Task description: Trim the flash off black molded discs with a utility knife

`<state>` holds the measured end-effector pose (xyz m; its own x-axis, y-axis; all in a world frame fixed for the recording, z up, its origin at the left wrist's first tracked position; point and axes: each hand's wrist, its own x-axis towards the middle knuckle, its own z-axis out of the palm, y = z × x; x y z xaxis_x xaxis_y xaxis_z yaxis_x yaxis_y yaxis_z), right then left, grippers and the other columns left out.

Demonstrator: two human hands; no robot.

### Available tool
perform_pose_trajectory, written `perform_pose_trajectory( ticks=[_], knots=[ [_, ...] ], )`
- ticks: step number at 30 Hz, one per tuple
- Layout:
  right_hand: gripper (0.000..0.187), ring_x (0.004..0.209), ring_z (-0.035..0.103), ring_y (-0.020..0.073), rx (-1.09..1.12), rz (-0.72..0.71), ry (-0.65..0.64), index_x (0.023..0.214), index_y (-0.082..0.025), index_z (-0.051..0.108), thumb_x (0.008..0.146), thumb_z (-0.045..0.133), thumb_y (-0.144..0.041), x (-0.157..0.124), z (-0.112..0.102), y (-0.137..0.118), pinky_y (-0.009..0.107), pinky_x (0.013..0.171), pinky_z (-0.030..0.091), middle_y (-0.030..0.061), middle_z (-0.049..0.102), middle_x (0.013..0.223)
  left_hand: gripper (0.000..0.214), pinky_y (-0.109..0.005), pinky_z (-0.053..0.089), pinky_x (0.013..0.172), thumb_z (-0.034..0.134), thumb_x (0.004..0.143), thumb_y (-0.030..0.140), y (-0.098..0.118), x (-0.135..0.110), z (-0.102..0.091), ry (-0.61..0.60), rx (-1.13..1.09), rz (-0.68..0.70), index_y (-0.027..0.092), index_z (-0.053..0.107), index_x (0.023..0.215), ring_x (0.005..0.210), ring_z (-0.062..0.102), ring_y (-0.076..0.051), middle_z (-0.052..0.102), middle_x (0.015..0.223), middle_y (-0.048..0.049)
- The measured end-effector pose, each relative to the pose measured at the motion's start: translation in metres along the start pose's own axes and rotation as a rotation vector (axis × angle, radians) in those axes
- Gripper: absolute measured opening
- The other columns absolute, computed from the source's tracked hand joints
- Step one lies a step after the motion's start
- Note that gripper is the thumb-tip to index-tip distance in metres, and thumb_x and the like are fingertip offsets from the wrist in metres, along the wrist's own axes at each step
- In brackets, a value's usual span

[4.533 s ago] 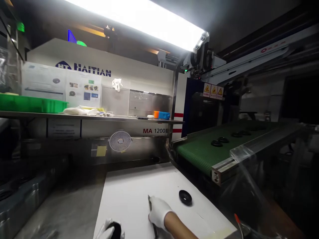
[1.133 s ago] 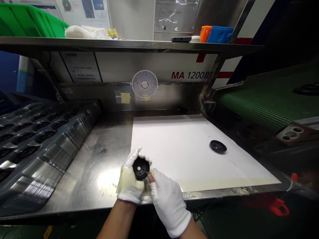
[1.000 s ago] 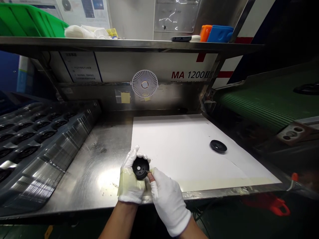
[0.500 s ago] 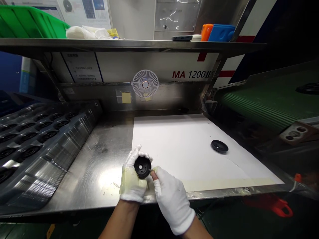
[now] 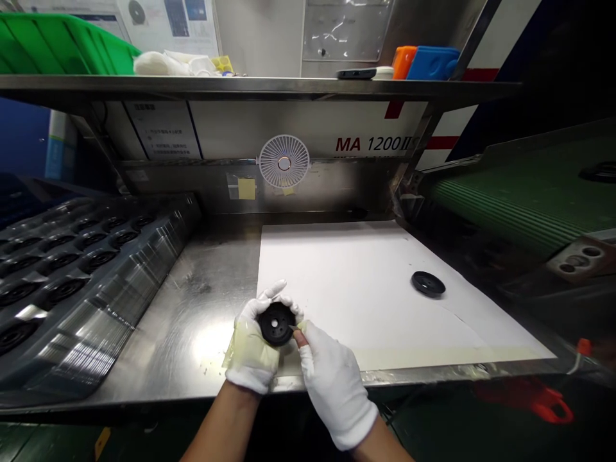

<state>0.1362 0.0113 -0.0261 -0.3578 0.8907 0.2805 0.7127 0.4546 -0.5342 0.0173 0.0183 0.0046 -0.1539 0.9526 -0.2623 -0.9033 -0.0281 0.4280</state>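
My left hand, in a white glove with yellowish tape round it, grips a black round plastic part by its edge. The part is dish-shaped, with a pale centre hole and several smaller holes, and its hollow face is turned to me. My gloved right hand is closed, its bare thumb tip pinching a small thin blade. The blade's tip meets the right rim of the part; most of it is hidden in my fingers. Another black round part lies on the white sheet to the right.
Stacked clear trays holding several black round parts stand at the left. A small white fan faces me under the metal shelf. A green conveyor belt runs along the right. Red-handled tool hangs below the table edge.
My left hand has turned the black round part slightly, its wrist shifting left and its fingers spreading further round the rim. The right hand stays at the rim. The view has shifted a little.
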Motion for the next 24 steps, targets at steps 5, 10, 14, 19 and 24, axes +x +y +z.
perform_pose_trajectory(
  ticks=[5, 10, 14, 19, 24],
  knots=[
    [0.028, 0.060, 0.053, 0.0174, 0.026, 0.023, 0.023, 0.083, -0.025, 0.052, 0.096, 0.029, -0.032, -0.005, 0.006, -0.006, 0.028, 0.056, 0.026, -0.0017, 0.058, 0.069, 0.007, -0.025, 0.051, 0.062, 0.063, 0.071, 0.012, -0.009, 0.010, 0.003, 0.099, -0.072, 0.100, 0.013, 0.062, 0.078, 0.059, 0.055, -0.010, 0.055, 0.064, -0.0001],
    [0.031, 0.059, 0.053, 0.0176, 0.027, 0.021, 0.036, 0.078, -0.025, 0.051, 0.096, 0.028, -0.034, -0.008, 0.010, -0.016, 0.029, 0.054, 0.025, -0.0020, 0.059, 0.067, 0.017, -0.027, 0.050, 0.077, 0.061, 0.073, 0.014, -0.013, 0.009, 0.001, 0.106, -0.067, 0.254, 0.018, 0.063, 0.090, 0.071, 0.059, -0.010, 0.059, 0.071, 0.0004],
    [0.030, 0.059, 0.053, 0.0179, -0.005, -0.006, 0.024, 0.079, -0.024, 0.052, 0.095, 0.028, -0.032, -0.007, 0.006, -0.006, 0.030, 0.055, 0.025, -0.0008, 0.059, 0.068, 0.033, -0.040, 0.052, 0.075, 0.053, 0.075, 0.018, -0.006, 0.000, -0.006, 0.009, 0.025, 0.064, 0.014, 0.060, 0.107, 0.088, 0.061, -0.024, 0.063, 0.094, -0.0124],
    [0.026, 0.060, 0.054, 0.0182, -0.019, 0.029, 0.005, 0.085, -0.023, 0.054, 0.094, 0.030, -0.030, -0.008, 0.004, 0.001, 0.029, 0.055, 0.026, -0.0003, 0.059, 0.069, 0.019, -0.029, 0.050, 0.063, 0.059, 0.073, 0.016, -0.008, 0.002, -0.005, 0.038, -0.033, 0.046, 0.012, 0.063, 0.091, 0.065, 0.057, -0.014, 0.057, 0.069, -0.0030],
    [0.029, 0.059, 0.054, 0.0172, 0.040, 0.036, 0.019, 0.080, -0.024, 0.053, 0.094, 0.028, -0.030, -0.013, 0.011, -0.012, 0.028, 0.055, 0.026, -0.0010, 0.059, 0.067, 0.014, -0.026, 0.049, 0.072, 0.062, 0.074, 0.015, -0.018, 0.008, 0.000, 0.125, -0.076, 0.223, 0.016, 0.062, 0.087, 0.065, 0.056, -0.009, 0.055, 0.067, 0.0016]
  ],
)
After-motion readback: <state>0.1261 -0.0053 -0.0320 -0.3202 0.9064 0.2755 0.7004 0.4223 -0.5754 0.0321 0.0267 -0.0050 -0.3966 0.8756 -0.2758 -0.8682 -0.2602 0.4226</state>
